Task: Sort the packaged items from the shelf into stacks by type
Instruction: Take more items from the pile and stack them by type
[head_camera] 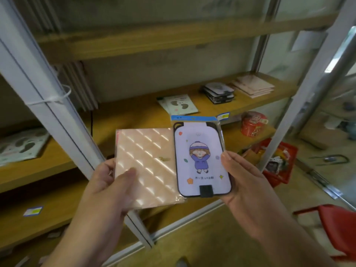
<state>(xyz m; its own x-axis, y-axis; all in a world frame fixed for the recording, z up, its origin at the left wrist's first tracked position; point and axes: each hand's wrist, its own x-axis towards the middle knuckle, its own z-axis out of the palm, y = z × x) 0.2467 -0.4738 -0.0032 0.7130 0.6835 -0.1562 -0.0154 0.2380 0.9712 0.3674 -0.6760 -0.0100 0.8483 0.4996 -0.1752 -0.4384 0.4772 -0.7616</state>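
Two hands hold packets side by side before the shelf (134,116), seemingly comparing types: left hand (113,182) grips a pink pack (146,162), right hand (242,176) a cartoon case (200,160).

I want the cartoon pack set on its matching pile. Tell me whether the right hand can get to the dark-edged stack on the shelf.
Probably yes. The right hand holds the cartoon pack, and the dark-edged stack lies uncovered on the shelf ahead, nothing between them. The post stands off to the right.
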